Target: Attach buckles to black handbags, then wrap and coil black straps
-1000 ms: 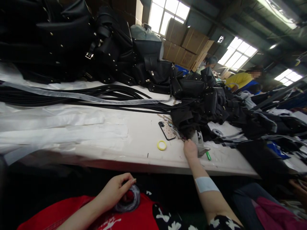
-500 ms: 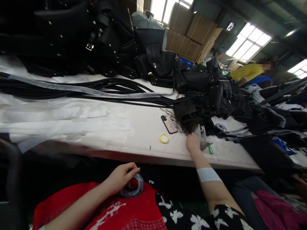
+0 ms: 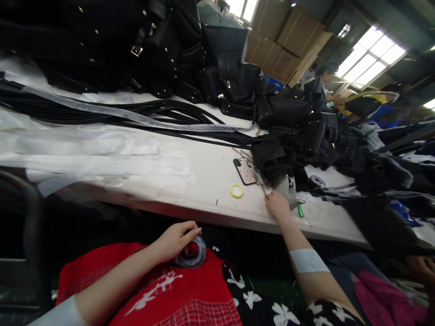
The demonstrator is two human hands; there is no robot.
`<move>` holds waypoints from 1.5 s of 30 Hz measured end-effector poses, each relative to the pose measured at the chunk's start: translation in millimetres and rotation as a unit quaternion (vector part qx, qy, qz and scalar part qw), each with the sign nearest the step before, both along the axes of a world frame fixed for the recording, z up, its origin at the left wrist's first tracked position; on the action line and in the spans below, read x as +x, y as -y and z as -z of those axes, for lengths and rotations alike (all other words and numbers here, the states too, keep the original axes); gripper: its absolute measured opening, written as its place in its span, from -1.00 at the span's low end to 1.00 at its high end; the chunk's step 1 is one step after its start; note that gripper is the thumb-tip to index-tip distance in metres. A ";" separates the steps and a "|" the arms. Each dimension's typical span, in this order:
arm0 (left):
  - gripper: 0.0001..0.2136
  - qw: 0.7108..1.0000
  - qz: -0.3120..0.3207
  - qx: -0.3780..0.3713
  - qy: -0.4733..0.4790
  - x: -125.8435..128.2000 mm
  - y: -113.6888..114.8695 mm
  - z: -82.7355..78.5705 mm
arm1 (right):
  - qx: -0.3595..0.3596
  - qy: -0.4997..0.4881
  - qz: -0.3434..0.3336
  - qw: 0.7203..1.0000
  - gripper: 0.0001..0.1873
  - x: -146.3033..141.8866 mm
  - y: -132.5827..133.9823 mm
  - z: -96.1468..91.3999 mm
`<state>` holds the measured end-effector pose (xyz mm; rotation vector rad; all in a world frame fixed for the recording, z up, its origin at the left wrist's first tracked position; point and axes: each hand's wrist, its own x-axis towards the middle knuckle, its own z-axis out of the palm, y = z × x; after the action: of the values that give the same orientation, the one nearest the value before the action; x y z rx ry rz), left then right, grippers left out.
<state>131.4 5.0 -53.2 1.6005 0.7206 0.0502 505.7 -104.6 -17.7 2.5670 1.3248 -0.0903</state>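
Note:
My left hand (image 3: 181,240) is closed around the edge of a roll of grey tape (image 3: 190,260), held over the red apron at my lap. Across the white table, my right hand (image 3: 277,204) has its fingers pinched at the end of a thin, greyish, strip-like thing (image 3: 263,186), whose kind I cannot make out. Right beside that hand stands a pale grey device (image 3: 290,190) with a pointed metal part, partly hidden. A green object (image 3: 300,211) lies just past it. To the hand's left are a patterned phone (image 3: 245,172) and a yellow tape ring (image 3: 236,191).
Black bags (image 3: 234,86) with metal fittings are heaped along the far side. Long black straps (image 3: 163,113) run across the white table (image 3: 210,167). White sheets (image 3: 112,165) lie at left. Another person's hand (image 3: 421,267) shows at right. People and cardboard boxes (image 3: 282,45) are behind.
My right hand has shifted slightly, from the grey device's side to the small items left of it, where it pinches the thin strip. My left hand keeps the tape roll. The view has turned slightly.

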 end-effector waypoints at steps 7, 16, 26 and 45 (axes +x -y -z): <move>-0.47 0.995 -0.003 -0.097 0.020 -4.9 -4.0 2.9 | -0.015 -0.001 0.066 0.998 -0.62 -0.8 -3.3 -15.3; -0.43 0.962 -0.059 -0.262 0.056 -10.5 -9.3 0.0 | -0.028 -0.402 -0.146 0.904 -0.74 -98.2 33.7 -76.1; -0.45 0.979 -0.003 -0.195 0.063 4.5 -0.4 -6.9 | -0.228 -0.470 -0.227 0.822 -0.78 -174.7 -11.4 -76.0; -0.71 1.000 0.025 -0.008 0.010 3.6 -4.4 -6.6 | -0.331 -0.339 -0.298 0.828 -0.79 -217.2 -75.0 -67.8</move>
<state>135.0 9.4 -46.7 1.5986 0.6636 0.0247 288.5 -29.6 50.1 1.4757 1.8280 -1.1908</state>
